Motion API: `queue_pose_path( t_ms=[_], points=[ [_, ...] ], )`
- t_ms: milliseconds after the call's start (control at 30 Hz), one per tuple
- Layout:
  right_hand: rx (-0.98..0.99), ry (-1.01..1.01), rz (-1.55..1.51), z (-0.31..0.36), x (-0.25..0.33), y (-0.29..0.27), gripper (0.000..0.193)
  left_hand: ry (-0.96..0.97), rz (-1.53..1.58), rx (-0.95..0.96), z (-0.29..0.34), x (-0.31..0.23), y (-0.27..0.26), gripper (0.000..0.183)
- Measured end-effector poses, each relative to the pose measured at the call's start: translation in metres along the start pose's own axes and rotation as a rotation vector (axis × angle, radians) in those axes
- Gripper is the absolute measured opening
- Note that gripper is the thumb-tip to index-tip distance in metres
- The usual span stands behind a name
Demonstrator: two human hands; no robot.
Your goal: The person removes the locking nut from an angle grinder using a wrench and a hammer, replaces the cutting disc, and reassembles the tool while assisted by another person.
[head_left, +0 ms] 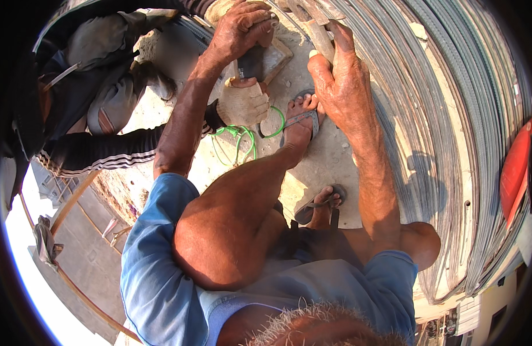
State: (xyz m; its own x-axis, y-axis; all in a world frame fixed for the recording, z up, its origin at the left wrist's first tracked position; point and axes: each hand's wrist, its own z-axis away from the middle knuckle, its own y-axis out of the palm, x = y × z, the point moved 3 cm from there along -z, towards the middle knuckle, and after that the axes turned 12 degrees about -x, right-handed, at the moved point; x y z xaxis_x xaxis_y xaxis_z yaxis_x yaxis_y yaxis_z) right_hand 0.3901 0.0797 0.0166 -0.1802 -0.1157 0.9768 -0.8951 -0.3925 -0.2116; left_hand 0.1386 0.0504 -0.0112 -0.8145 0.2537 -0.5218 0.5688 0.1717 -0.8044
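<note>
My right hand [344,86] is wrapped round the pale handle of a hammer [321,41]. The metal head of this hammer is partly cut off by the upper rim. To the left, my left hand [241,32] is closed in a fist, and whatever lies inside its fingers is hidden. Just below it, a co-worker's gloved hand [244,105] grips a thin upright piece near a dark block-like thing [251,62] in a wooden-edged frame [277,60]. The co-worker's other gloved hand [218,10] shows at the top edge.
Long bundles of steel rods [450,115] curve along the right side, with a red object [515,173] beyond them. A green cord [240,138] lies looped on the dusty ground near my sandalled foot [300,121]. At left, the co-worker's striped sleeve [104,150] reaches in.
</note>
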Motion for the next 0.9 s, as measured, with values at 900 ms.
queue_pose_path(
  t_ms=[900],
  points=[
    [-0.146, -0.246, -0.029, -0.001, 0.023, 0.0, 0.049, 0.013, -0.081, -0.048, 0.004, 0.001, 0.001, 0.011]
  ],
)
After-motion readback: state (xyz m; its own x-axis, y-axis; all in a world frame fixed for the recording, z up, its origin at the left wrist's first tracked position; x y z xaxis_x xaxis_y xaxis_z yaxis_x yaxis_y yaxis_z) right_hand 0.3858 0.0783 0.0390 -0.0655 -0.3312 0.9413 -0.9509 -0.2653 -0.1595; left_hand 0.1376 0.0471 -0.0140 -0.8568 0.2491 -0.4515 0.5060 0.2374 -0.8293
